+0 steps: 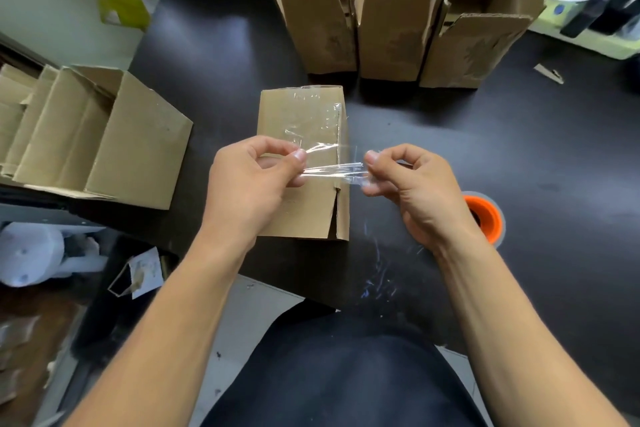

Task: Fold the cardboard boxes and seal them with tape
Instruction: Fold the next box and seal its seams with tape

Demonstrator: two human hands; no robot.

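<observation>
I have a short strip of clear tape (332,172) stretched between both hands above the small cardboard box (301,163) on the dark bench (519,156). My left hand (249,180) pinches one end, fingers clamped on it, and my right hand (415,187) pinches the other the same way. The strip is thin, limp and sticky, likely to twist or cling to itself, so I judge the ends are the right hold, kept taut. The box looks light and stiff, with tape already across its top. Three open boxes (398,17) stand behind; I cannot see inside them. Another open carton (104,135) at left holds flat cardboard. The orange-cored tape roll (485,218) lies near my right wrist.
</observation>
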